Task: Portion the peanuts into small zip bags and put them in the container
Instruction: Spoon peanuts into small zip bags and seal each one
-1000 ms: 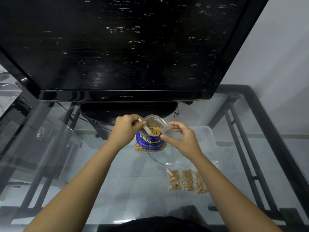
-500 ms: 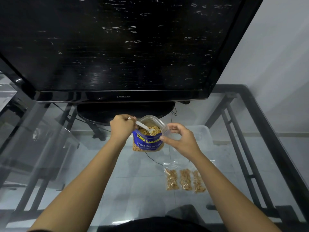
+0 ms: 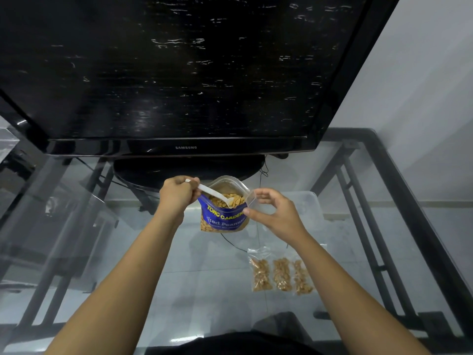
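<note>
"Tong Garden" peanut bag (image 3: 222, 218), "Samsung" TV (image 3: 186, 147)

The tabletop (image 3: 179, 278) is smooth clear glass on matt black metal framing, and the television (image 3: 179, 73) at 12 o'clock has a glossy black plastic bezel. The peanut bag (image 3: 222, 219) is shiny printed foil-like plastic, the spoon (image 3: 217, 193) matt white plastic, and the filled zip bags (image 3: 280, 274) at 4 o'clock thin clear plastic.

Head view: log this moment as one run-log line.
left hand grips white spoon in peanut bag | right hand pinches small zip bag open | three filled zip bags on glass table
</note>
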Demonstrator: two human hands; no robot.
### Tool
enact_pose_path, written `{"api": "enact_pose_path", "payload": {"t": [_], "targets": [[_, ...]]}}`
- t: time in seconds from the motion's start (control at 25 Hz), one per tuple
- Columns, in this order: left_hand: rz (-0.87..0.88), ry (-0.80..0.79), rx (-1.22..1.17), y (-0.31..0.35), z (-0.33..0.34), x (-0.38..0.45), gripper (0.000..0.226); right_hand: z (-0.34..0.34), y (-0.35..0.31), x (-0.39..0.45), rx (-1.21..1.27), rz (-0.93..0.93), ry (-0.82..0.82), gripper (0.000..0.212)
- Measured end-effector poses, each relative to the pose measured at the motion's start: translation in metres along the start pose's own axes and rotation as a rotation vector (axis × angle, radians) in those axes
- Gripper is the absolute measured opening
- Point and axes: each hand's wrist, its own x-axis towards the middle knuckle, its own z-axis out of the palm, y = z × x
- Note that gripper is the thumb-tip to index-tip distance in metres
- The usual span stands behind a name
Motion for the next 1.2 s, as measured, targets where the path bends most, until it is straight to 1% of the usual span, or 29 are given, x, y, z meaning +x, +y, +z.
{"api": "enact_pose_path", "payload": {"t": [0.12, 0.24, 0.32, 0.4, 0.48, 0.52, 0.6, 0.72, 0.88, 0.96, 1.08, 1.2], "targets": [[-0.039, 0.006, -0.060, -0.003, -0.011, 0.008, 0.016, -0.001, -0.002, 0.001, -0.002, -0.005, 0.013, 0.048], [-0.043, 0.007, -0.129, -0.004, -0.023, 0.016, 0.013, -0.004, -0.005, 0.004, -0.071, -0.022, 0.073, 0.049], [-0.038, 0.010, -0.148, -0.002, -0.030, 0.019, 0.012, -0.006, -0.007, 0.008, -0.208, -0.080, 0.110, 0.050], [-0.020, 0.021, -0.172, 0.005, -0.035, 0.020, 0.015, -0.005, -0.011, 0.014, -0.385, -0.174, 0.137, 0.048], [0.016, 0.036, -0.226, 0.020, -0.039, 0.019, 0.017, 0.000, -0.019, 0.019, -0.529, -0.230, 0.129, 0.046], [0.041, 0.033, -0.240, 0.028, -0.040, 0.016, 0.017, 0.004, -0.022, 0.021, -0.559, -0.237, 0.120, 0.045], [0.103, -0.001, -0.207, 0.045, -0.042, 0.009, 0.015, 0.011, -0.025, 0.025, -0.526, -0.244, 0.114, 0.045], [0.253, -0.037, -0.034, 0.065, -0.038, -0.008, 0.016, 0.023, -0.028, 0.026, -0.374, -0.263, 0.147, 0.046], [0.549, -0.019, 0.301, 0.086, -0.027, -0.035, 0.016, 0.035, -0.036, 0.025, -0.195, -0.246, 0.189, 0.043], [0.699, -0.044, 0.444, 0.094, -0.024, -0.048, 0.013, 0.039, -0.040, 0.025, -0.117, -0.233, 0.200, 0.040], [0.861, -0.109, 0.520, 0.102, -0.022, -0.061, 0.010, 0.041, -0.043, 0.025, -0.057, -0.212, 0.232, 0.041], [0.962, -0.140, 0.524, 0.104, -0.024, -0.065, 0.011, 0.041, -0.047, 0.024, -0.003, -0.182, 0.255, 0.039]]}}
